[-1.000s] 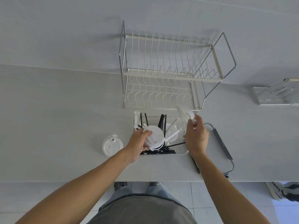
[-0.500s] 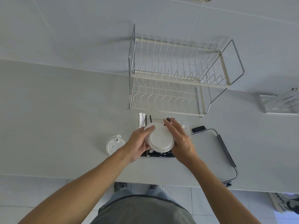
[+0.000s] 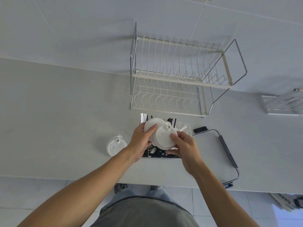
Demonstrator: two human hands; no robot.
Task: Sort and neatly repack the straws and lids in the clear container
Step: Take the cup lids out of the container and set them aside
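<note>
The clear container [image 3: 188, 128] stands on the counter just in front of me, with black straws [image 3: 171, 120] and white wrapped straws [image 3: 143, 117] sticking out of it. Above it I hold white round lids. My left hand [image 3: 141, 141] grips one lid [image 3: 151, 124] by its left edge, thumb on top. My right hand [image 3: 183, 147] grips a second lid [image 3: 164, 138] that overlaps the first on the right. Much of the container's inside is hidden behind the lids and my hands. One more white lid [image 3: 115, 145] lies flat on the counter to the left.
A two-tier wire dish rack [image 3: 180, 79] stands right behind the container. A flat lid or tray with a black handle [image 3: 227, 149] lies on the counter at the right. A clear rack [image 3: 283, 104] sits at far right. The counter edge runs just below my hands.
One second ago my right hand held white straws at the container's right end; it then came onto the lids. The single stack is now split into two overlapping lids, one in each hand.
</note>
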